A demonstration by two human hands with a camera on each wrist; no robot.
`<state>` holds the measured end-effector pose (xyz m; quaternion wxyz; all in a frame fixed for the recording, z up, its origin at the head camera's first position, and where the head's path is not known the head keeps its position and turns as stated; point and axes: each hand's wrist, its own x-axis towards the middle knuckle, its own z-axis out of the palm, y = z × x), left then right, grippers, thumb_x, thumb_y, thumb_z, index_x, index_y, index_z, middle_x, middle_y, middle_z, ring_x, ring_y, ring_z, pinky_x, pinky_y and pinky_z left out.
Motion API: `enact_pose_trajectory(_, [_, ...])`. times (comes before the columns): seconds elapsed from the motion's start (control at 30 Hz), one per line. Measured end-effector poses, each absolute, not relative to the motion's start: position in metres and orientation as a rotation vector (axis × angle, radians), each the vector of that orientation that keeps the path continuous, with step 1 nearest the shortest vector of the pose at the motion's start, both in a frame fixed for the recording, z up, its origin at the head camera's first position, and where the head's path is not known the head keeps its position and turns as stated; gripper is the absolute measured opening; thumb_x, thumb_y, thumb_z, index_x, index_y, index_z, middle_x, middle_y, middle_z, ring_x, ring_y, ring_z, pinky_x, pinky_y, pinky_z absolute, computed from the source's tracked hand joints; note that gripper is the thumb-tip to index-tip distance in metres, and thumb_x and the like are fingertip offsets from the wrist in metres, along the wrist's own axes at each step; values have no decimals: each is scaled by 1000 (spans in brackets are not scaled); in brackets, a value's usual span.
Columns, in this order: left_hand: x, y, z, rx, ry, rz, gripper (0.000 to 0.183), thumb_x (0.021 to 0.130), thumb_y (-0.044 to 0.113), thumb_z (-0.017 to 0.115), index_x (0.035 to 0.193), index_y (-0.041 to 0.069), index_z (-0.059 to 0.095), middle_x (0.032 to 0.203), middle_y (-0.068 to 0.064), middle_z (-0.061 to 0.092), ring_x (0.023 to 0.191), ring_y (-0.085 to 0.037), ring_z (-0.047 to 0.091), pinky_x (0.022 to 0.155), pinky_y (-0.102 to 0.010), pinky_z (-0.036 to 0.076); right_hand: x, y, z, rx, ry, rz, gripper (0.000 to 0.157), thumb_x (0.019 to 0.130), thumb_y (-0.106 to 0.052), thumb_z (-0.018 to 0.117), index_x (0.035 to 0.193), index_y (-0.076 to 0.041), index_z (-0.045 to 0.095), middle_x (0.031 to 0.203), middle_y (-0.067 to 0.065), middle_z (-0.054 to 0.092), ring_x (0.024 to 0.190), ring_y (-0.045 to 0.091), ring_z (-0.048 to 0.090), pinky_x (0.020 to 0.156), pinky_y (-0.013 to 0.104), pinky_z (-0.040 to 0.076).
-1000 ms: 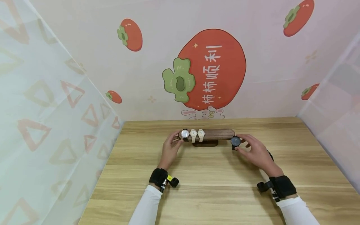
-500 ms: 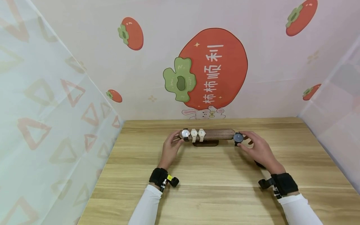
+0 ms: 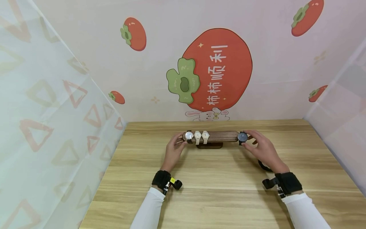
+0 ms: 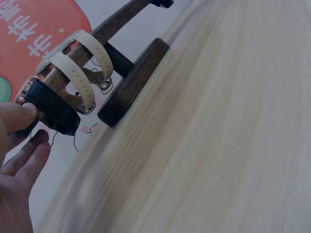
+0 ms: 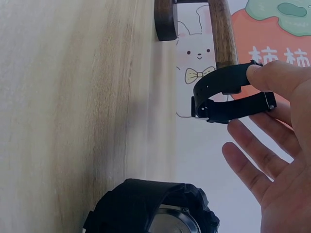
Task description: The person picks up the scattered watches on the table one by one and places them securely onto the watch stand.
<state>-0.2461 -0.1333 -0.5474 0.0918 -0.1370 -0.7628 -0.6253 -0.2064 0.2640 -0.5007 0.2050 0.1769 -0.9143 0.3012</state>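
A dark wooden watch stand (image 3: 223, 136) stands near the back of the table. My left hand (image 3: 172, 152) grips its left end, the thumb against a dark-strapped watch with a silver-rimmed face (image 3: 189, 135) fitted there. Two watches with cream straps, one (image 3: 197, 135) beside the other (image 3: 205, 135), sit on the bar next to it. At the bar's right end, my right hand (image 3: 266, 152) pinches a black watch (image 3: 242, 137) between thumb and fingers. In the right wrist view its buckled strap loop (image 5: 221, 82) overlaps the bar's tip; whether it encircles the tip I cannot tell.
Another black watch (image 5: 141, 204) lies on the wooden table (image 3: 211, 190) beneath my right wrist, partly hidden in the head view. A wall with printed persimmons (image 3: 217, 70) rises behind the stand, and pale patterned walls flank both sides.
My right hand has moved the black watch up and slightly right, level with the bar's right end. The left hand stays at the stand's left end.
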Motion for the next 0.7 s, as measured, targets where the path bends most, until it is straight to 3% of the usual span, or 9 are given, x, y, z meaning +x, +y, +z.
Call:
enact_pose_trajectory(0.27, [-245,-133,-546,-389,-2283,-1852,49,102,11,72,149,16,60,147,-9,59,132,-33,65,111,-32,57,-212,263,-502,471,-2587,840,58,91,-6,84,144,-2,61,132,19,68,106,35,71,74,44,64])
enact_pose_trajectory(0.53, [-246,-133,-545,-384,-2294,-1863,49,102,13,72,149,17,60,150,-9,59,133,-33,64,112,-35,57,-216,262,-504,479,-2607,863,60,93,-7,82,147,-2,59,136,21,66,106,36,70,75,47,64])
enact_pose_trajectory(0.7, [-246,-134,-546,-377,-2294,-1863,48,102,13,72,149,19,61,149,-8,59,132,-33,65,112,-36,57,-219,260,-506,485,-2626,866,60,93,-8,82,148,-2,59,137,21,66,107,35,70,75,41,63])
